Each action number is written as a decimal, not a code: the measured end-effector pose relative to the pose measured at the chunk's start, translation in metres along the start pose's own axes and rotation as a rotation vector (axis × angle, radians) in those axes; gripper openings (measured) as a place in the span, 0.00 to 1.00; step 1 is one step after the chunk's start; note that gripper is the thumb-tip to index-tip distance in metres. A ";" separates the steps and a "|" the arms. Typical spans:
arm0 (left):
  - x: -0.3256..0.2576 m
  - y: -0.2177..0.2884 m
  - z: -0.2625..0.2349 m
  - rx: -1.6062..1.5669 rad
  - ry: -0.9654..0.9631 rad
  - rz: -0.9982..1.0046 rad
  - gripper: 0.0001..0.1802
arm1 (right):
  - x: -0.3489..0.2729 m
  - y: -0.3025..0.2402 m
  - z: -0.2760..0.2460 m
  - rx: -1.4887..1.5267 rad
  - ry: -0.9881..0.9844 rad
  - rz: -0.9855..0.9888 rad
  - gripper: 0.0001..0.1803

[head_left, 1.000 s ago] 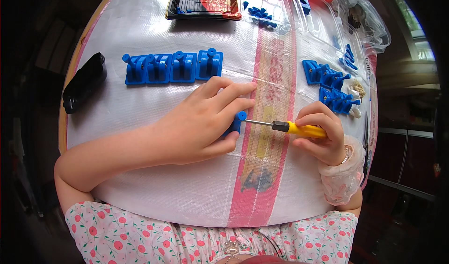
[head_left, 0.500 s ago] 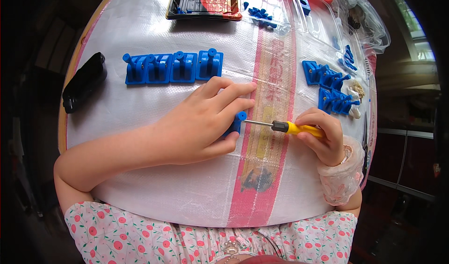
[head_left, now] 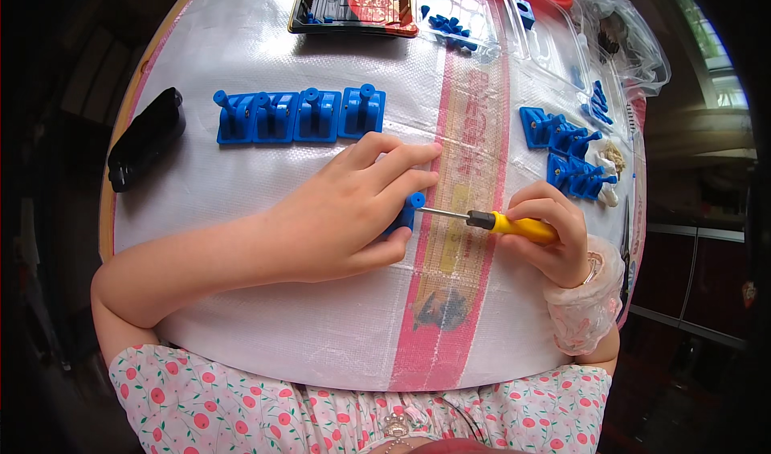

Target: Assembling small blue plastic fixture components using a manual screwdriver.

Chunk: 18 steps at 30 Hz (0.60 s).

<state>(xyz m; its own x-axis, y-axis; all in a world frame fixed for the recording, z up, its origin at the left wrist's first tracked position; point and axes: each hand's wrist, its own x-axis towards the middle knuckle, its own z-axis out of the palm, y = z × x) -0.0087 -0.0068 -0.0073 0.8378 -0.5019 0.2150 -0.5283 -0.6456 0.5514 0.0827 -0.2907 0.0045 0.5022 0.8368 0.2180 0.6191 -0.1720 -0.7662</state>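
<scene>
In the middle of the table, my left hand (head_left: pixel 361 205) grips a blue plastic part (head_left: pixel 411 205), most of which its fingers and palm cover; a round-topped peg sticks out past them. My right hand (head_left: pixel 554 233) is closed around the yellow handle of a screwdriver (head_left: pixel 522 227). The metal shaft points left, level with the table, and its tip meets the side of the blue part by the peg. Whether a screw sits at the tip is hidden. Beyond my left hand stands a row of several blue pegged assemblies (head_left: pixel 317 116) on square bases.
More blue assemblies (head_left: pixel 562 149) lie at the right. A black case (head_left: pixel 147 141) rests by the left edge. At the back are a black tray (head_left: pixel 301 26) with small nuts, a clear tray (head_left: pixel 490 36) with small blue parts, and a plastic bag (head_left: pixel 642 52). A white woven sheet (head_left: pixel 321 333) covers the table.
My right hand's fingers have shifted slightly around the screwdriver handle, which tilts a little differently. My left hand and the blue part stay in place.
</scene>
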 end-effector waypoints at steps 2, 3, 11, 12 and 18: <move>0.000 0.000 0.000 0.004 -0.001 0.000 0.30 | 0.000 -0.001 -0.001 0.011 0.001 0.018 0.14; 0.000 0.000 0.000 0.006 0.000 0.001 0.30 | 0.000 -0.002 -0.001 0.011 0.001 0.032 0.14; 0.000 0.000 0.000 0.006 -0.002 -0.002 0.31 | 0.001 -0.006 -0.004 0.012 -0.018 0.054 0.13; 0.000 0.000 0.000 0.005 -0.002 0.000 0.31 | 0.000 -0.006 -0.005 0.013 -0.023 0.061 0.13; 0.000 0.000 0.001 0.010 -0.004 -0.001 0.31 | -0.001 0.000 -0.001 -0.005 0.002 -0.020 0.17</move>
<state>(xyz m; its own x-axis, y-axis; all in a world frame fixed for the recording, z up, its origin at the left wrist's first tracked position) -0.0088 -0.0073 -0.0082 0.8381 -0.5030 0.2112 -0.5285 -0.6523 0.5433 0.0831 -0.2925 0.0050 0.4909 0.8392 0.2342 0.6317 -0.1577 -0.7590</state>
